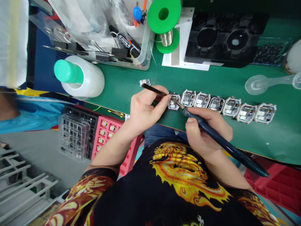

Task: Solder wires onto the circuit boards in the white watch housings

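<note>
My left hand (147,110) is closed round dark tweezers (152,89), their tips at the leftmost of several small watch cases with exposed circuit boards. That watch case (174,105) lies on the green bench mat, partly covered by my fingertips. In my right hand (209,128) is a dark blue soldering iron (225,146), gripped like a pen, its tip over the same case. To the right the other watch cases (231,106) form a row. A small loose circuit board (145,82) rests beyond my left hand.
Thin wire trails from a green solder spool (167,37) toward my left hand. A white bottle with a green cap (90,78) and a clear tool bin (148,59) stand at left. Pink foam trays (129,160) sit below the bench edge. A clear plastic piece (256,84) lies right.
</note>
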### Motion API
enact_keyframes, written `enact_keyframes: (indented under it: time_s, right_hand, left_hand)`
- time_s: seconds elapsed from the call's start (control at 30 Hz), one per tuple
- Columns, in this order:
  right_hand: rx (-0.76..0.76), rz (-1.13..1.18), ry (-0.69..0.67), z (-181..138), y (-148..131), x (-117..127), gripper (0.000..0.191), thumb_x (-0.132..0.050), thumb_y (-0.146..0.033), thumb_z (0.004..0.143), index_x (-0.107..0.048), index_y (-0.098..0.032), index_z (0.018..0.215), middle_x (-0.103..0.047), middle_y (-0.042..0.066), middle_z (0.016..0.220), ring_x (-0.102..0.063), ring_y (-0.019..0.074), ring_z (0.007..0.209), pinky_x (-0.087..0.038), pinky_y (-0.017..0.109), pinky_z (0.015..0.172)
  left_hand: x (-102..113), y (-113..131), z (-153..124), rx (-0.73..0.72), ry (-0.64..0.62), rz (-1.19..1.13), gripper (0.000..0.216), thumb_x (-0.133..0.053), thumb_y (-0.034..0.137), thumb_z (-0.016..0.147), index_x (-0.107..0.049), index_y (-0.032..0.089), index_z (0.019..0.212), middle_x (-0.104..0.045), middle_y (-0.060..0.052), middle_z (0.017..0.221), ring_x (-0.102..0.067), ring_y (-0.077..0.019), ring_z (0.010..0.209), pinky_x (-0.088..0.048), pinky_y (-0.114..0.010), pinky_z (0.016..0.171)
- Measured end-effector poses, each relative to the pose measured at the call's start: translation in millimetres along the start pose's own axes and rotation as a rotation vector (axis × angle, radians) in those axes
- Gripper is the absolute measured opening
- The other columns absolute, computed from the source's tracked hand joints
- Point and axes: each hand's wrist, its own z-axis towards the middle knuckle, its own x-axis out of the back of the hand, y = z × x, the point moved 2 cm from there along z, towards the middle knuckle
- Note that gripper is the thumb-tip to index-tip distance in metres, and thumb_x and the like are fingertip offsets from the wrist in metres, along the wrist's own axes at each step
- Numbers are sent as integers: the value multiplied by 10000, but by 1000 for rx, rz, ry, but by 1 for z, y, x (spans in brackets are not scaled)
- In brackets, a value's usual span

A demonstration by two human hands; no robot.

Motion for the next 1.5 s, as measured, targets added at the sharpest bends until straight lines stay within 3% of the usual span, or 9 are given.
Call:
enact_keyframes:
  time_s: [0.43,0.73,0.87,1.03,1.17,1.23,1.37,1.5]
  right_hand:
    - [20,-5,-44,0,0,2,180,-721,-177,937,-796,-255,1081,-864,-20,993,-832,183,838,-718,344,837]
    - [55,21,-38,2,-2,0,191,-711,-169,947,-792,-278,1082,-856,-28,946,-827,190,802,-724,351,780]
    - [40,93,23,-4,1,6,233,-735,-200,949,-797,-271,1163,-851,-5,978,-839,213,860,-739,385,832]
    - [-13,197,46,-14,12,6,307,-734,-288,1001,-766,-296,1306,-840,15,1009,-831,235,793,-735,461,807]
    - [-56,197,-31,-11,12,-3,474,-631,-480,1111,-632,-312,1554,-848,55,1136,-844,315,1049,-674,601,1043]
    - [-8,178,-83,-7,10,-8,507,-590,-500,1134,-582,-305,1602,-843,62,1219,-807,319,1201,-641,595,1136]
    - [38,100,-164,-1,10,-17,465,-587,-441,1145,-580,-285,1583,-840,57,1218,-769,280,1252,-649,494,1128]
    - [35,83,-162,-1,11,-18,466,-590,-419,1143,-575,-275,1586,-842,56,1213,-765,280,1256,-637,488,1132]
  left_hand:
    - [-1,4,1,14,12,40,21,-802,228,1031,-797,208,1028,-840,16,935,-789,-103,781,-646,-210,798]
    - [0,4,2,16,14,40,43,-808,251,1030,-805,208,1026,-833,17,914,-782,-106,768,-636,-216,780]
    - [-1,3,1,33,15,44,59,-806,274,1033,-803,215,1037,-833,13,910,-778,-115,756,-641,-237,775]
    - [-1,1,1,19,20,19,43,-816,252,1022,-798,216,1037,-825,24,894,-773,-104,752,-622,-222,760]
    - [-1,-1,1,25,18,-11,34,-814,221,1016,-799,210,1044,-831,23,927,-777,-98,778,-626,-207,772]
    - [-1,-2,0,37,17,-30,34,-811,214,1016,-800,209,1048,-834,20,946,-779,-97,789,-635,-206,786]
    - [-2,-1,-2,88,32,-92,41,-830,235,1007,-809,213,1034,-825,21,914,-768,-95,768,-635,-206,769]
    - [-3,-2,-2,242,97,-312,128,-893,303,972,-813,210,1011,-806,12,882,-772,-105,753,-645,-198,715]
